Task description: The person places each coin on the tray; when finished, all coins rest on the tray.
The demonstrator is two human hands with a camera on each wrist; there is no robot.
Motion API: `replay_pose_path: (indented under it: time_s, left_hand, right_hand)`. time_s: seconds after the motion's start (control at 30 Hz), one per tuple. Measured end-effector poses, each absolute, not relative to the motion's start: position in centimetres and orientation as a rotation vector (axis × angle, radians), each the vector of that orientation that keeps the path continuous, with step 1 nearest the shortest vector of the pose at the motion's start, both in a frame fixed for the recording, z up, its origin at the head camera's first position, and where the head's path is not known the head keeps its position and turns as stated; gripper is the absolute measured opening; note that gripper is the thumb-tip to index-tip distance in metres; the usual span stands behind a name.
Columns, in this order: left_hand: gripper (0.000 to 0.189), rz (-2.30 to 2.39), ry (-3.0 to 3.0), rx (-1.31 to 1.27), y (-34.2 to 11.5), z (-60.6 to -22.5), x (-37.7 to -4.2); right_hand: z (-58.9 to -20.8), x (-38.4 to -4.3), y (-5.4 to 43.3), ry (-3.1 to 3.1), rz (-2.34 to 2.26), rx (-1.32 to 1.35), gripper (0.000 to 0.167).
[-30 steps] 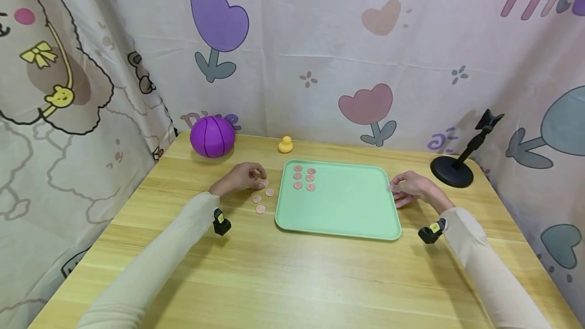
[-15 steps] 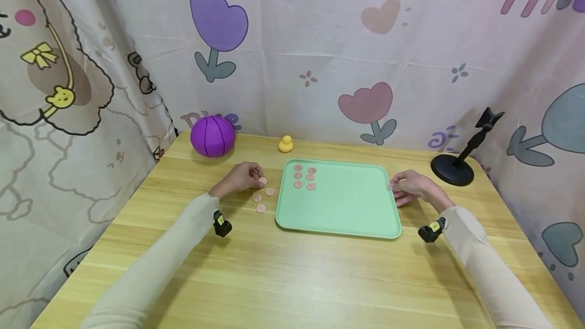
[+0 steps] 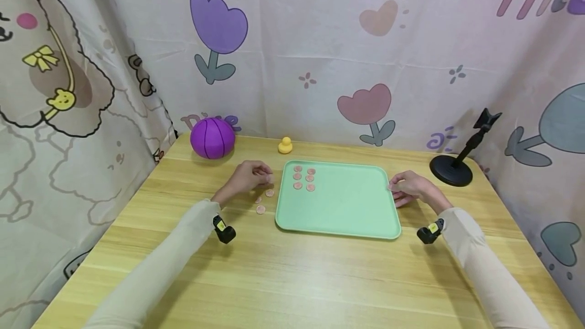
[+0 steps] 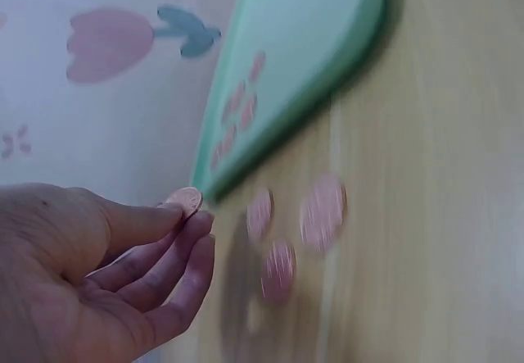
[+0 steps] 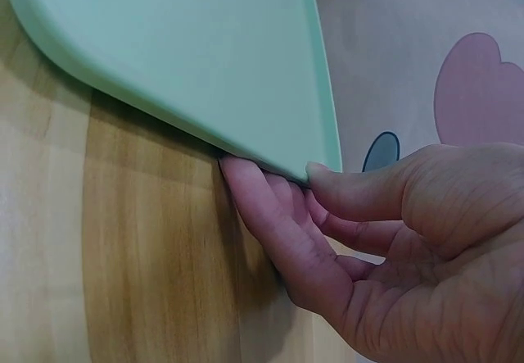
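My left hand [image 3: 248,176] pinches a copper-coloured coin [image 4: 189,200] between thumb and fingertips, above the table just left of the mint-green tray [image 3: 352,207]. Three loose coins [image 4: 322,213] lie on the wood beneath and beside that hand, blurred in the left wrist view. On the tray's left part, several matching coins [image 3: 310,178] form two columns of three. At the opposite short side, my right hand [image 3: 411,189] holds the tray's edge. Its thumb rests on the rim in the right wrist view, with the fingers against the outside and underside.
A purple ball [image 3: 213,138] sits at the table's back left corner. Behind the tray is a small yellow rubber duck [image 3: 285,145]. A black stand [image 3: 451,170] with a round base occupies the back right. A printed curtain [image 3: 292,24] hangs behind the wooden table [image 3: 292,278].
Carrying the coin, my left hand has come away from its spot beside the loose coins and shifted right toward the tray. My right hand and the tray have kept their places.
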State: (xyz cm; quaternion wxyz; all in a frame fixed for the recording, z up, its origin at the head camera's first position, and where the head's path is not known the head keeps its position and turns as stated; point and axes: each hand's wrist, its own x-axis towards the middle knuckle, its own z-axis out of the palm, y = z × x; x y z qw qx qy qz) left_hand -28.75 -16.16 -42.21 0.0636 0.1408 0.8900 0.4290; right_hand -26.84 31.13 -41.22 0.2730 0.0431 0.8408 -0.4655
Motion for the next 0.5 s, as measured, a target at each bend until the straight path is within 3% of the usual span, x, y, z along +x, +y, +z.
replay_pose_path:
  time_s: [0.23,0.5]
  left_hand:
    - [0.025,1.429,2.517,0.347,-13.8,-41.7,-27.9]
    - [0.019,1.495,2.423,0.342,-12.1,-42.9,-27.7]
  right_hand:
    - [-41.4,-26.8,31.2,2.266,-1.257,0.116,0.023]
    - [-41.4,-26.8,31.1,2.273,-1.245,0.114,0.024]
